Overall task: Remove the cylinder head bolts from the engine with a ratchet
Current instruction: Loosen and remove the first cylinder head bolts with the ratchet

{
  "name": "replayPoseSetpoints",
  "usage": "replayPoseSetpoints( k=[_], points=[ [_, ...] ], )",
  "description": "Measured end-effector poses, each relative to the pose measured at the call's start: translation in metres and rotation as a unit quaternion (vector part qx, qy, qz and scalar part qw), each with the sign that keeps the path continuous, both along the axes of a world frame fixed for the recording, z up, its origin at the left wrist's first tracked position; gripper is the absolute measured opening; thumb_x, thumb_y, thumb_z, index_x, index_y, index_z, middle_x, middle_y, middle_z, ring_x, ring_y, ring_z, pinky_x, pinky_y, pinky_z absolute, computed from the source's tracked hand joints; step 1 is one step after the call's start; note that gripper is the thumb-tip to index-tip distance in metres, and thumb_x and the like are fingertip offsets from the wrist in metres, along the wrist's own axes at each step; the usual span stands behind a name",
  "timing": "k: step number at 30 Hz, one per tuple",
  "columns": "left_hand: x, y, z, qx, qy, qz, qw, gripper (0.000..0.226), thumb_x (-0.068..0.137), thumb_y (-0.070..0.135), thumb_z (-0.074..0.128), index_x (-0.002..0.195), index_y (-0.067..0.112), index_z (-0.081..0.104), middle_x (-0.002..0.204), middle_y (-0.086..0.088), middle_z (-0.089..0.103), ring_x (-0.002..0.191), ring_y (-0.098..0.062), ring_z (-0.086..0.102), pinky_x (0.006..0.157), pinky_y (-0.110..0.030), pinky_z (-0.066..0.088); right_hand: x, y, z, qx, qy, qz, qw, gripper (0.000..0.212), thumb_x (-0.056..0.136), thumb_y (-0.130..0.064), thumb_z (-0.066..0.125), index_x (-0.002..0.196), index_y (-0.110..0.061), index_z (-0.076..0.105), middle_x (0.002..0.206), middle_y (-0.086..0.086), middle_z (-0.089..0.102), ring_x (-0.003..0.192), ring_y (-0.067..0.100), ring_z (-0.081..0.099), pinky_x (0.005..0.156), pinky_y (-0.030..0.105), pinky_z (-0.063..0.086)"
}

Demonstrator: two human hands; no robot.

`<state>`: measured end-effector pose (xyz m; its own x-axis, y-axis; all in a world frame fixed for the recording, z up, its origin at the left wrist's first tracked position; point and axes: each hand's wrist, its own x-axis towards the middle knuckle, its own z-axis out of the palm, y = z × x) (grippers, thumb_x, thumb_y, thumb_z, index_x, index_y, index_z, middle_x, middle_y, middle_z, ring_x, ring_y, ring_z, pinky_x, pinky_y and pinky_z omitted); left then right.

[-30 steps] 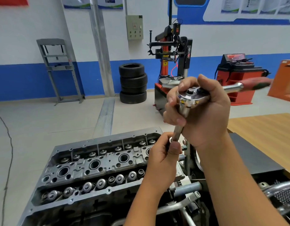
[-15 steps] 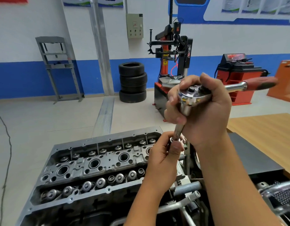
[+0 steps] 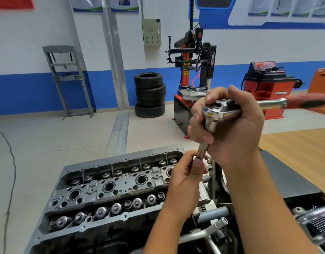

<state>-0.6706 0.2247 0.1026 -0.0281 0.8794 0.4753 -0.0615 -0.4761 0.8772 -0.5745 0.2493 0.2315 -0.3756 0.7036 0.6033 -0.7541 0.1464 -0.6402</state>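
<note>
ratchet (image 3: 220, 112) above engine (image 3: 110, 191), tyres (image 3: 150, 95) behind

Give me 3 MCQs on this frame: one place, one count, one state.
1. Where does the left hand hold?
A. the extension's lower end
B. the red handle
C. a tyre

2. How many tyres in the stack?
A. two
B. four
C. six

3. Right hand's grip?
A. flat, open
B. curled round the ratchet head
C. hanging idle

Key: 1 A, fingers pinch the extension just above the cylinder head. 2 B, four tyres show. 3 B, fingers wrap the head.
</note>
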Motion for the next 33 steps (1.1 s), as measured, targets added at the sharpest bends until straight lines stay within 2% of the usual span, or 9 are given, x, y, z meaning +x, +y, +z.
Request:
replayPoseSetpoints(
  k=[3, 9, 11, 15, 17, 21, 26, 31, 33],
  points=[
    [0.002, 0.001, 0.002, 0.006, 0.004, 0.007, 1.000, 0.050, 0.087, 0.078, 0.053, 0.096, 0.031, 0.066, 0.081, -0.002, 0.055, 0.069, -0.018, 0.043, 0.061, -0.028, 0.037, 0.001, 0.000, -0.006, 0.002, 0.012, -0.020, 1.000, 0.034, 0.091, -0.032, 0.044, 0.079, -0.007, 0.063, 0.071, 0.019, 0.057, 0.043, 0.018, 0.040, 0.050, 0.033, 0.020],
    [0.002, 0.002, -0.002, 0.030, 0.000, 0.022, 0.999, 0.065, 0.086, 0.080, 0.049, 0.097, 0.018, 0.066, 0.070, 0.006, 0.049, 0.058, -0.010, 0.035, 0.054, -0.026, 0.032, -0.011, -0.025, -0.030, 0.079, 0.002, -0.302, 0.950, 0.015, 0.088, -0.025, 0.062, 0.092, -0.012, 0.069, 0.094, 0.027, 0.061, 0.052, 0.036, 0.055, 0.052, 0.038, 0.044],
    [0.001, 0.000, -0.002, 0.024, -0.009, 0.020, 0.999, 0.064, 0.085, 0.079, 0.052, 0.096, 0.017, 0.064, 0.069, 0.007, 0.052, 0.054, -0.006, 0.037, 0.052, -0.019, 0.033, -0.012, -0.021, -0.021, 0.093, -0.020, -0.259, 0.961, 0.016, 0.087, -0.020, 0.059, 0.086, -0.009, 0.070, 0.085, 0.025, 0.062, 0.049, 0.036, 0.053, 0.048, 0.036, 0.042],
    [0.001, 0.000, -0.003, 0.028, -0.006, 0.038, 0.999, 0.065, 0.083, 0.078, 0.060, 0.103, 0.016, 0.066, 0.083, -0.014, 0.066, 0.075, -0.013, 0.062, 0.071, -0.019, 0.049, -0.004, -0.001, 0.006, 0.001, -0.054, 0.038, 0.998, 0.027, 0.082, -0.028, 0.052, 0.072, -0.008, 0.066, 0.068, 0.020, 0.059, 0.041, 0.020, 0.044, 0.049, 0.024, 0.026],
    [0.002, -0.001, -0.002, 0.023, -0.017, 0.038, 0.999, 0.060, 0.083, 0.075, 0.064, 0.105, 0.019, 0.065, 0.084, -0.016, 0.065, 0.076, -0.016, 0.062, 0.072, -0.022, 0.050, -0.004, 0.006, 0.007, -0.033, -0.055, 0.071, 0.995, 0.033, 0.082, -0.034, 0.049, 0.069, -0.010, 0.068, 0.064, 0.017, 0.061, 0.042, 0.019, 0.045, 0.051, 0.026, 0.020],
    [0.003, 0.001, -0.002, 0.032, -0.014, 0.061, 0.998, 0.046, 0.084, 0.076, 0.063, 0.098, 0.033, 0.067, 0.076, -0.021, 0.055, 0.061, -0.026, 0.044, 0.056, -0.031, 0.037, -0.007, -0.005, -0.012, 0.011, 0.007, -0.069, 0.998, 0.034, 0.096, -0.026, 0.045, 0.082, -0.006, 0.069, 0.079, 0.022, 0.069, 0.051, 0.025, 0.054, 0.050, 0.026, 0.037],
    [0.004, 0.002, -0.004, 0.031, -0.001, 0.054, 0.998, 0.058, 0.082, 0.081, 0.056, 0.104, 0.029, 0.069, 0.069, -0.018, 0.047, 0.055, -0.027, 0.037, 0.049, -0.034, 0.033, -0.004, -0.013, -0.025, 0.117, -0.016, -0.271, 0.955, 0.023, 0.091, -0.022, 0.057, 0.094, -0.005, 0.072, 0.090, 0.027, 0.069, 0.056, 0.043, 0.065, 0.055, 0.042, 0.051],
    [0.000, 0.000, -0.004, 0.031, 0.010, 0.020, 0.999, 0.039, 0.099, 0.063, 0.050, 0.104, 0.027, 0.064, 0.081, -0.018, 0.051, 0.069, -0.025, 0.041, 0.064, -0.033, 0.035, 0.003, 0.005, -0.001, 0.025, -0.035, 0.034, 0.998, 0.029, 0.086, -0.028, 0.051, 0.078, -0.008, 0.070, 0.074, 0.022, 0.063, 0.043, 0.024, 0.049, 0.051, 0.028, 0.029],
    [0.002, 0.001, -0.003, 0.033, 0.021, 0.030, 0.999, 0.045, 0.097, 0.069, 0.049, 0.105, 0.027, 0.063, 0.085, -0.011, 0.057, 0.074, -0.021, 0.047, 0.070, -0.033, 0.040, 0.005, 0.011, 0.000, -0.013, -0.024, 0.072, 0.997, 0.036, 0.086, -0.036, 0.048, 0.072, -0.011, 0.070, 0.069, 0.019, 0.062, 0.041, 0.020, 0.046, 0.053, 0.031, 0.019]
  ],
)
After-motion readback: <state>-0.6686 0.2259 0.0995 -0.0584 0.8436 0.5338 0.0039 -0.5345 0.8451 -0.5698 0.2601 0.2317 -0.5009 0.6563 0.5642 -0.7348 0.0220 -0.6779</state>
